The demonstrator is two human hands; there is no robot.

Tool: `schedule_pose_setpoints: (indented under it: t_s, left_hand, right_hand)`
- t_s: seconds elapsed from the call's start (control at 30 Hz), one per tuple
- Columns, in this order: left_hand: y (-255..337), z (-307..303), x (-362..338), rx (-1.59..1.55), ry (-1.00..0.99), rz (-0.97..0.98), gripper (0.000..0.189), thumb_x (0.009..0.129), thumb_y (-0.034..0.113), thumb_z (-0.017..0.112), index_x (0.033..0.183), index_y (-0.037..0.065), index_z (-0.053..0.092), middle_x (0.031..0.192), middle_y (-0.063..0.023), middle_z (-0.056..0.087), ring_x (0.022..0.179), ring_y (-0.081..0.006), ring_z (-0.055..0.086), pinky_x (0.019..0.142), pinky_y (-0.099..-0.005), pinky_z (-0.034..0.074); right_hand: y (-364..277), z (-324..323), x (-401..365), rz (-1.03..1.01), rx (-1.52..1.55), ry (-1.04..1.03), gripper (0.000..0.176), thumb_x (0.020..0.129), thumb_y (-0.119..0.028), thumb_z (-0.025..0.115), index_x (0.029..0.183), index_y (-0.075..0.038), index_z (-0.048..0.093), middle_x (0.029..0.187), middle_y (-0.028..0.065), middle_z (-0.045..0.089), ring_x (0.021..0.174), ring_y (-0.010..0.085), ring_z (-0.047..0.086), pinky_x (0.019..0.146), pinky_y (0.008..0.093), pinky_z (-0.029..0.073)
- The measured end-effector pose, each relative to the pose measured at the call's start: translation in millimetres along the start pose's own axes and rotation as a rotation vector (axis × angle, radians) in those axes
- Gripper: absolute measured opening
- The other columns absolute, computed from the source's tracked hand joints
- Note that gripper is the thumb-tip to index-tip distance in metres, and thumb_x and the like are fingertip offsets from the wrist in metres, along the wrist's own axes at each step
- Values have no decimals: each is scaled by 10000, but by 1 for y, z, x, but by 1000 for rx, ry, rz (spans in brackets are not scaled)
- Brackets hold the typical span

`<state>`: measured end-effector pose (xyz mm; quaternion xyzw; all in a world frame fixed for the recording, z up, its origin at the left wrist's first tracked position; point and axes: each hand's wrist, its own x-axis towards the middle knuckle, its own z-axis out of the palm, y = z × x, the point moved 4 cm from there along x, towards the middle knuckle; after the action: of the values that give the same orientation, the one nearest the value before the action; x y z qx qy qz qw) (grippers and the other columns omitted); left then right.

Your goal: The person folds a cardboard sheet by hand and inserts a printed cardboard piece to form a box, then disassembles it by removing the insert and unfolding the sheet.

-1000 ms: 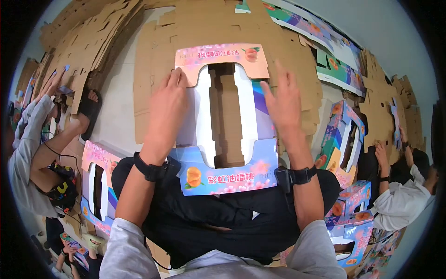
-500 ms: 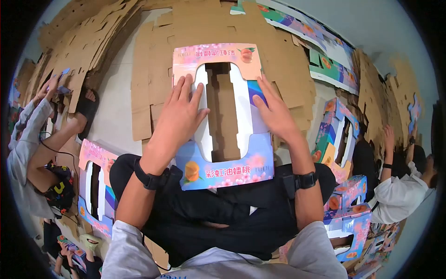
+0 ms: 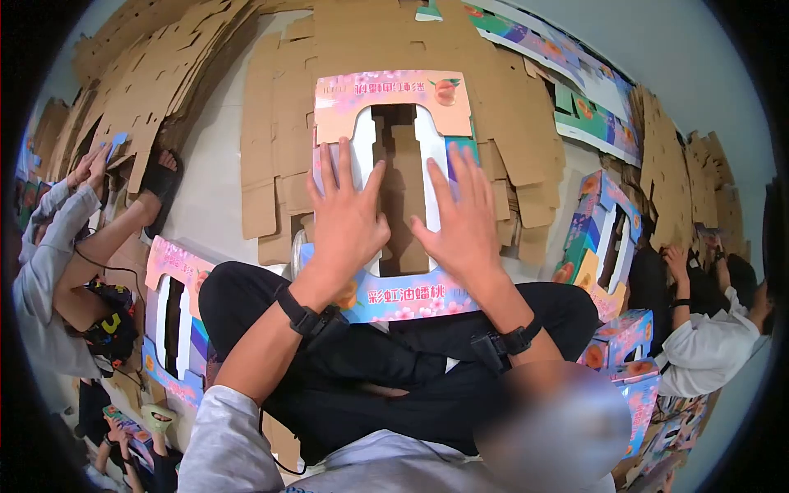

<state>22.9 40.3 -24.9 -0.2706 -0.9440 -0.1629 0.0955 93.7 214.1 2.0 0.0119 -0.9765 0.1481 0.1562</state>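
Note:
A printed fruit box [image 3: 394,90], pink at its far end and blue at the near end, sits in front of my crossed legs. Its top has a long opening with white inner flaps on both sides and brown cardboard showing inside. My left hand [image 3: 349,214] lies on the left side of the top, fingers spread and pointing away from me. On the right side, my right hand [image 3: 460,205] rests in the same way, fingers apart, thumb beside the opening. Neither hand grips anything.
Flat brown cardboard sheets [image 3: 509,123] lie beyond and under the box. Formed boxes stand to my left [image 3: 173,329] and right [image 3: 598,238]. Printed flat sheets [image 3: 596,127] lie at the far right. Other people sit on both sides, one with hands [image 3: 90,168] on cardboard.
My right hand has moved inward and nearer, onto the white flap and side. My left hand has slid slightly right. The box appears shifted slightly up in view.

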Motion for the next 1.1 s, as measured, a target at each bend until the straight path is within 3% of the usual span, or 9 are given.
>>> schedule_pose_setpoints:
  t_s: [0.23, 0.37, 0.53, 0.6, 0.7, 0.8, 0.9, 1.0, 1.1]
  left_hand:
    - [1, 0, 8, -33, 44, 22, 695, 761, 104, 737, 1452, 124, 664, 1751, -289, 235, 1644, -537, 133, 1291, -701, 203]
    - [0, 1, 9, -24, 61, 30, 667, 765, 102, 729, 1431, 118, 690, 1753, -301, 257, 1650, -502, 180, 1313, -681, 186]
    - [17, 15, -4, 54, 104, -27, 554, 844, 142, 735, 1395, 87, 705, 1718, -314, 345, 1620, -473, 301, 1331, -599, 220]
    - [31, 6, -23, -42, 106, -11, 534, 874, 144, 749, 1402, 82, 690, 1704, -315, 365, 1615, -457, 316, 1319, -582, 260]
    - [26, -10, -70, -221, 180, -236, 567, 899, 148, 791, 1436, 41, 649, 1701, -304, 371, 1591, -463, 353, 1294, -550, 321]
    - [15, -11, -115, -351, 300, -622, 634, 929, 144, 810, 1500, -21, 589, 1678, -296, 414, 1537, -472, 431, 1262, -517, 380]
    - [11, -7, -118, -520, 377, -737, 746, 933, 136, 833, 1575, -37, 494, 1586, -296, 519, 1451, -459, 534, 1207, -482, 441]
    - [4, -9, -118, -604, 476, -669, 744, 944, 82, 805, 1599, -28, 471, 1550, -266, 579, 1406, -425, 598, 1184, -453, 467]
    - [-5, -5, -123, -831, 431, -649, 711, 991, 50, 755, 1623, -39, 441, 1515, -236, 637, 1394, -311, 625, 1186, -418, 471]
  right_hand:
    - [12, 11, 2, -31, 24, 60, 868, 829, -317, 846, 1590, -60, 518, 1688, 283, 375, 1603, 433, 320, 1315, 563, 272]
    - [17, 10, 4, -4, 29, 117, 941, 806, -315, 849, 1628, -65, 464, 1710, 281, 338, 1616, 432, 296, 1312, 572, 268]
    - [21, 21, 30, 71, -31, 130, 995, 805, -303, 837, 1670, -71, 402, 1740, 278, 287, 1635, 426, 261, 1305, 580, 263]
    - [24, 25, 41, 84, -33, 145, 979, 821, -307, 822, 1680, -101, 402, 1765, 235, 276, 1641, 414, 260, 1271, 583, 327]
    - [26, 27, 39, 156, -36, 93, 971, 829, -309, 817, 1690, -138, 403, 1789, 179, 265, 1651, 395, 254, 1217, 586, 410]
    - [27, 28, 38, 171, -50, 84, 959, 836, -304, 805, 1690, -138, 403, 1791, 179, 260, 1652, 393, 252, 1211, 593, 414]
    - [26, 28, 38, 170, -65, 97, 943, 843, -309, 790, 1686, -136, 404, 1791, 181, 255, 1649, 401, 255, 1204, 598, 417]
    - [25, 28, 36, 172, -63, 115, 932, 853, -320, 772, 1688, -134, 401, 1791, 184, 250, 1645, 406, 259, 1201, 606, 415]
    - [25, 28, 36, 191, -72, 90, 931, 860, -329, 764, 1691, -133, 393, 1791, 186, 248, 1642, 409, 262, 1194, 616, 417]
